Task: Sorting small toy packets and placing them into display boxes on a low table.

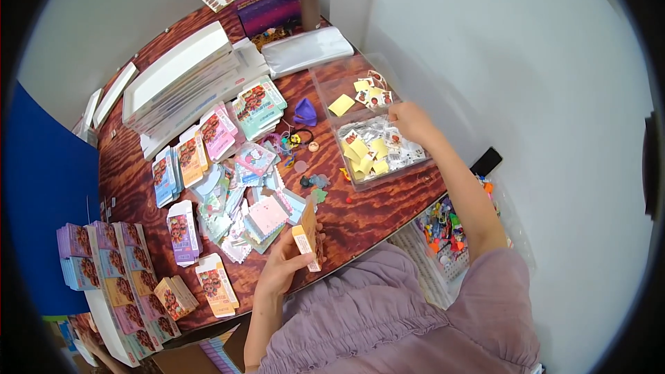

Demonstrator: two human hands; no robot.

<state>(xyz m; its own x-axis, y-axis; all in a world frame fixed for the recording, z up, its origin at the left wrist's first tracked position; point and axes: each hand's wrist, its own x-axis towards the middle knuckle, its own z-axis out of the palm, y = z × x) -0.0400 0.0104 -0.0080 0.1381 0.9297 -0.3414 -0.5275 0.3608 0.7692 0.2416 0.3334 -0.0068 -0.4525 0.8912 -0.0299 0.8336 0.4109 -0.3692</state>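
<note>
My left hand (276,268) grips a small orange carton (303,244) upright at the table's front edge, fingers wrapped round its lower part. My right hand (410,123) is at the right side of a clear plastic tray (391,179) with compartments. Its fingertips point down with the fingers drawn together, and whatever they hold is hidden. The near compartment has silvery packets (403,156) and yellow paper pieces (360,147). In the far compartment lie a yellow card (341,104) and several small printed pieces (377,99).
Flattened cartons in stacks (260,109) and loose patterned cards (269,215) cover the table's middle. White box trays (176,69) stand piled behind. Filled display trays (131,270) are at left. A phone (487,161) and a bag of colourful trinkets (443,232) are at right.
</note>
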